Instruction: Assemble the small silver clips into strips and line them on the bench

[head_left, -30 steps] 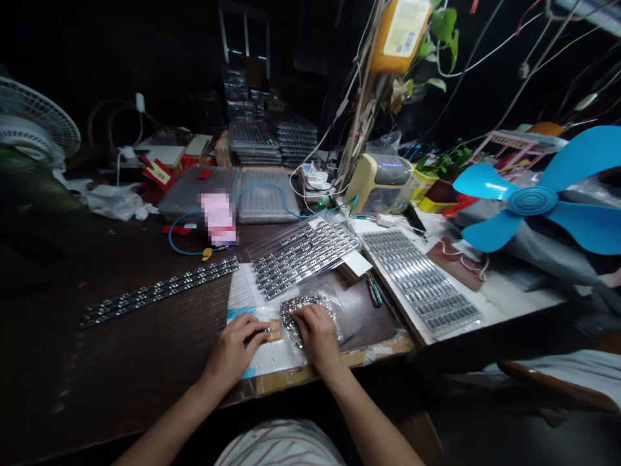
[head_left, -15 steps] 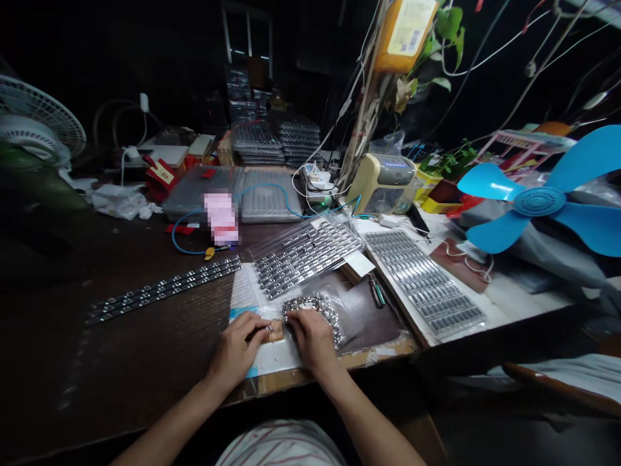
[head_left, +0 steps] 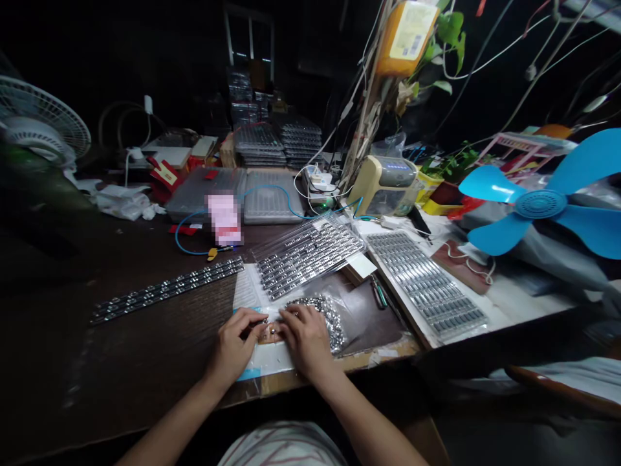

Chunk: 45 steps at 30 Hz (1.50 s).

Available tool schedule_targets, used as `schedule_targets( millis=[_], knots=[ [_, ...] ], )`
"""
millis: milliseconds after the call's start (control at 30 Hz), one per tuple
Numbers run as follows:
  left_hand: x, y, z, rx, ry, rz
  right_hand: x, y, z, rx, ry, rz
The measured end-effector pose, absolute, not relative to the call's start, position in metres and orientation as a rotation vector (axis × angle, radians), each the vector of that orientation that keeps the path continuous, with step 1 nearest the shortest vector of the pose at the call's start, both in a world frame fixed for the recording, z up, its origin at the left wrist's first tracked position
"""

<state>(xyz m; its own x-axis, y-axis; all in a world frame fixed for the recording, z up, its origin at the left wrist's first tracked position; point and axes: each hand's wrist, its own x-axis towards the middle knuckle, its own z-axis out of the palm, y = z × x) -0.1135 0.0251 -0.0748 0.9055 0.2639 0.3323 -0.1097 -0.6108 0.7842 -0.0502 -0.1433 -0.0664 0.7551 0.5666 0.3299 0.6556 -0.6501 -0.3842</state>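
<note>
A small tan block (head_left: pixel 270 334), wood-like, lies on a white sheet (head_left: pixel 276 358) near the table's front edge, with tiny shiny pieces on it. My left hand (head_left: pixel 233 344) is at the block's left end, thumb and forefinger closed together; what they pinch is too small to make out. From the right, my right hand (head_left: pixel 306 342) reaches over the block's other end with bent fingers closed around something hidden. Just behind my right hand is a heap of small shiny metal parts (head_left: pixel 334 323) on clear plastic.
Behind the hands lies a clear tray (head_left: pixel 310 255) with rows of metal parts. Another filled tray (head_left: pixel 427 281) is at the right. Dark strips of parts (head_left: pixel 167 289) lie on the left. A blue-bladed fan (head_left: pixel 541 202) stands at the right; a green-handled tool (head_left: pixel 379 292) lies nearer.
My right hand has moved left from the heap of metal parts to the block. My left hand has shifted slightly, staying at the block's left end.
</note>
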Motion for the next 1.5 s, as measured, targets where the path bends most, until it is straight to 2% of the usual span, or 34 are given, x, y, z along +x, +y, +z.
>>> schedule_targets(
  millis=[167, 567, 767, 1333, 1500],
  knots=[
    [-0.114, 0.024, -0.078, 2.169, 0.118, 0.508, -0.038, -0.165, -0.067, -2.476, -1.034, -0.28],
    [-0.101, 0.02, -0.061, 2.254, 0.024, 0.458, -0.036, -0.161, -0.079, -2.355, -0.845, -0.399],
    [-0.105, 0.005, -0.071, 2.333, -0.116, 0.38, -0.037, -0.164, -0.076, -2.291, -0.784, -0.34],
    [-0.105, 0.0, -0.073, 2.308, -0.099, 0.315, -0.034, -0.167, -0.082, -2.127, -0.805, -0.289],
    [-0.091, 0.031, -0.061, 2.27, -0.017, 0.468, -0.038, -0.166, -0.072, -2.15, -0.792, -0.277]
  ],
)
